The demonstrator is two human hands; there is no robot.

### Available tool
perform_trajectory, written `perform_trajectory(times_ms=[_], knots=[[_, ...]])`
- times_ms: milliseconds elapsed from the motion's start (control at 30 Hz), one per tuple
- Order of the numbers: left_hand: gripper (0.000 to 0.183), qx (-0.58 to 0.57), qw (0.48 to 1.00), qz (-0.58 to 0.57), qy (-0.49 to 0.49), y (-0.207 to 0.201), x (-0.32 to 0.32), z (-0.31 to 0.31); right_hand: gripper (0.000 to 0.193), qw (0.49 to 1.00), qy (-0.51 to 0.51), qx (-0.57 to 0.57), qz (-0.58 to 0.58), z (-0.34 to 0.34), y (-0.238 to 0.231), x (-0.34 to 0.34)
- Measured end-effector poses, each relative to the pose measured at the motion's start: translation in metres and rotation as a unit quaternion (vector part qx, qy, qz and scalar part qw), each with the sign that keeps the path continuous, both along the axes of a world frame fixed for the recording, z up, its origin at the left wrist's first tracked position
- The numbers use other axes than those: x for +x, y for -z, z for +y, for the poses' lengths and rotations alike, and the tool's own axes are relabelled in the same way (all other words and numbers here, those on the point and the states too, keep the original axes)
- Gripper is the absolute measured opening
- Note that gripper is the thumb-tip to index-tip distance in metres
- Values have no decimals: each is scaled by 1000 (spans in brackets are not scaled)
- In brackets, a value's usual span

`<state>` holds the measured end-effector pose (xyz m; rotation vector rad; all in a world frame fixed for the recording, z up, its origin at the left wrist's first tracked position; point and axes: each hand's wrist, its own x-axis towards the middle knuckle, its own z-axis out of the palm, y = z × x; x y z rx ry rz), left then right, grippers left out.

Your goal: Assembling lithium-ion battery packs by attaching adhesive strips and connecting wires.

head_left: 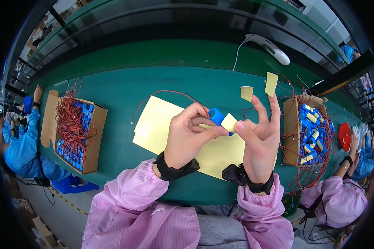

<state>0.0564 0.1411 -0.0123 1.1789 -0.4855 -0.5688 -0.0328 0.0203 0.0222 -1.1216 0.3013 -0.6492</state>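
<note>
Head view: one left hand (189,135), thumb and fingers clamped on a blue cylinder (215,115) with red-and-black wire; the cylinder is held above yellow sheets (156,118), near the middle of the green table (118,83). One right hand (259,147), thumb against a yellow label (228,123) lying on the cylinder, two fingers raised and spread; whether another finger backs the thumb, cannot tell. Two further labels, one (247,93) and another (271,84), each at a raised fingertip. One open carton (99,137), left, holding blue cylinders and tangled red wires. One open carton (292,132), right, holding blue cylinders, some yellow-labelled. One white handheld device (274,50), beyond, cable attached.
</note>
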Motion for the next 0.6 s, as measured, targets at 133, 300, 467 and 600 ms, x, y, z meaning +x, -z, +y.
perform_trajectory(times_ms=[133,300,467,600], knots=[[26,-13,999,-32,-3,0,-1,0,85,1000,4,5,3,-2,2,0],[28,-14,998,-59,-14,2,-1,-2,85,1000,4,6,13,-1,1,0],[33,-5,1000,-16,-16,0,0,-3,83,1000,7,2,16,-2,1,2],[32,-2,999,-29,-16,0,1,-1,82,999,13,-18,24,1,1,3]])
